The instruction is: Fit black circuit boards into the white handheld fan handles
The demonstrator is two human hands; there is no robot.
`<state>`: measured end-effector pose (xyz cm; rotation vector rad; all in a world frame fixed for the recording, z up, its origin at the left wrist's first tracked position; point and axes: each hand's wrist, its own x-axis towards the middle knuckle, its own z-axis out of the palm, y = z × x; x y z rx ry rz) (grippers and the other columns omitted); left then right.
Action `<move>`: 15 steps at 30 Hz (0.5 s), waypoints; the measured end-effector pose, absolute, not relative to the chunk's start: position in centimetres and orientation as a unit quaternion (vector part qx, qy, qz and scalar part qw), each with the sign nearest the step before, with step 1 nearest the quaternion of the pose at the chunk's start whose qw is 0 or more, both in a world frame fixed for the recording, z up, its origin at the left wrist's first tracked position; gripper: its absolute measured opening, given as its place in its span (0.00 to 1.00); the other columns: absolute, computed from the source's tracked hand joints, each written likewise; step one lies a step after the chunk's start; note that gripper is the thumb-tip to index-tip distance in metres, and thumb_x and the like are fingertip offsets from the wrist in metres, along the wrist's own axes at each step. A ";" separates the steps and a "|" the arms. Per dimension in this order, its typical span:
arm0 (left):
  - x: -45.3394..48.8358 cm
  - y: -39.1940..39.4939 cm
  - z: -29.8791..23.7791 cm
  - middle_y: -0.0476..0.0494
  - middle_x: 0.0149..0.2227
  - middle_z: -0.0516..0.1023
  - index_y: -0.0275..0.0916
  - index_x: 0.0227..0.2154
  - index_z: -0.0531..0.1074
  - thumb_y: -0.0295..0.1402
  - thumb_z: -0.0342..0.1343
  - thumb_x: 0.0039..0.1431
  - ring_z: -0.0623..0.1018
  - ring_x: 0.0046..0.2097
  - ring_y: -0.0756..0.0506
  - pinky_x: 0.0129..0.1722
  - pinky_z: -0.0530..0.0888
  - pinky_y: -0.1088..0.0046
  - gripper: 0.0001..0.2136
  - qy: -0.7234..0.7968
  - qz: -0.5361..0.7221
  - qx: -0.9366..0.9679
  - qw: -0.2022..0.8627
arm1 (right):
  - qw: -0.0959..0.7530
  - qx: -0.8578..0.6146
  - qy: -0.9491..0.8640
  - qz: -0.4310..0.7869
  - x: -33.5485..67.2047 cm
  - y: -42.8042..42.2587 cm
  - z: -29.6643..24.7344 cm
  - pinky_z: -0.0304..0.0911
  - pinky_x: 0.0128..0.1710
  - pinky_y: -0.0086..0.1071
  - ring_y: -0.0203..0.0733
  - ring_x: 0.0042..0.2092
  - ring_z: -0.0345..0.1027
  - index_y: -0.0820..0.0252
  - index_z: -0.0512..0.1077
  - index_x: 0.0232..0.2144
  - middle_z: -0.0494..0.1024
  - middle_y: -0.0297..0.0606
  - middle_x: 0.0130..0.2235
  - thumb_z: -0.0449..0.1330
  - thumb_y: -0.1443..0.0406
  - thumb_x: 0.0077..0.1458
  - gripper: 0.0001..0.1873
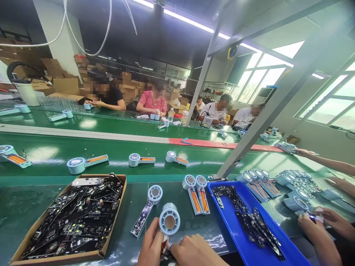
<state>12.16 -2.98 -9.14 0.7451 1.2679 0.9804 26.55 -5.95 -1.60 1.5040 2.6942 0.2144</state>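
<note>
Gripped in your left hand (151, 245) and right hand (194, 251), a round housing (169, 221) sits above a green bench (27, 207); circuit boards (74, 221) fill a cardboard tray (55, 256) lower left, boxes (66, 85) stack upper left.

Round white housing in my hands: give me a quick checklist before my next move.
1. Round white housing held between left hand and right hand: ok.
2. Housing's lower end seated properly: cannot tell, the hands hide it.
3. Neighbouring housing with black circuit board apart from the left hand: ok.
4. Black circuit boards lying inside the blue plastic tray: ok.
5. Co-worker's hands apart from mine: ok.
</note>
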 end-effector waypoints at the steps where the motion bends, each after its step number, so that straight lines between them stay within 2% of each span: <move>1: 12.1 -3.0 -9.2 0.44 0.46 0.80 0.42 0.40 0.76 0.39 0.58 0.50 0.75 0.53 0.40 0.42 0.73 0.72 0.14 0.546 0.420 0.315 0.653 | 0.020 0.492 0.869 0.052 26.5 -5.8 -1.3 0.30 0.17 0.34 0.35 0.18 0.68 0.57 0.70 0.20 0.79 0.31 0.22 0.66 0.68 0.43 0.08; 3: 12.0 -2.7 -9.0 0.47 0.33 0.81 0.42 0.34 0.74 0.40 0.57 0.51 0.79 0.39 0.43 0.34 0.72 0.73 0.10 0.493 0.396 0.318 0.707 | -0.003 0.509 0.861 -0.002 26.5 -5.7 -1.0 0.31 0.18 0.33 0.31 0.18 0.64 0.59 0.67 0.18 0.79 0.29 0.23 0.66 0.70 0.44 0.11; 5: 11.7 -2.4 -8.6 0.52 0.22 0.75 0.42 0.29 0.72 0.41 0.56 0.51 0.74 0.26 0.48 0.26 0.68 0.75 0.09 0.436 0.378 0.332 0.746 | -0.047 0.525 0.846 -0.082 26.6 -5.7 -1.0 0.32 0.20 0.31 0.28 0.19 0.55 0.61 0.62 0.16 0.74 0.27 0.21 0.66 0.71 0.45 0.16; 6: 11.6 -2.3 -8.3 0.53 0.19 0.72 0.42 0.28 0.71 0.42 0.56 0.51 0.71 0.22 0.49 0.24 0.66 0.75 0.09 0.421 0.376 0.334 0.755 | -0.074 0.531 0.832 -0.141 26.6 -5.7 -1.2 0.33 0.20 0.30 0.27 0.19 0.50 0.61 0.61 0.15 0.71 0.26 0.19 0.65 0.71 0.46 0.17; 8: 11.4 -2.2 -8.0 0.54 0.19 0.71 0.42 0.28 0.70 0.44 0.57 0.49 0.69 0.22 0.49 0.24 0.65 0.75 0.11 0.412 0.384 0.327 0.759 | -0.135 0.545 0.777 -0.285 26.6 -5.7 -1.7 0.36 0.20 0.28 0.28 0.20 0.47 0.61 0.63 0.14 0.64 0.26 0.17 0.62 0.68 0.53 0.18; 11: 11.3 -2.2 -8.0 0.55 0.20 0.70 0.44 0.32 0.70 0.47 0.56 0.49 0.70 0.23 0.48 0.24 0.65 0.74 0.14 0.399 0.394 0.316 0.766 | -0.220 0.568 0.653 -0.450 26.4 -5.8 -3.1 0.43 0.21 0.26 0.30 0.20 0.53 0.60 0.70 0.15 0.64 0.29 0.16 0.55 0.58 0.61 0.24; 15: 11.5 -2.4 -9.1 0.56 0.18 0.68 0.44 0.40 0.70 0.49 0.58 0.50 0.70 0.23 0.48 0.24 0.62 0.74 0.18 0.392 0.393 0.289 0.780 | -0.330 0.595 0.532 -0.504 26.0 -6.5 -6.2 0.49 0.23 0.26 0.31 0.21 0.55 0.61 0.70 0.15 0.65 0.32 0.18 0.53 0.40 0.58 0.34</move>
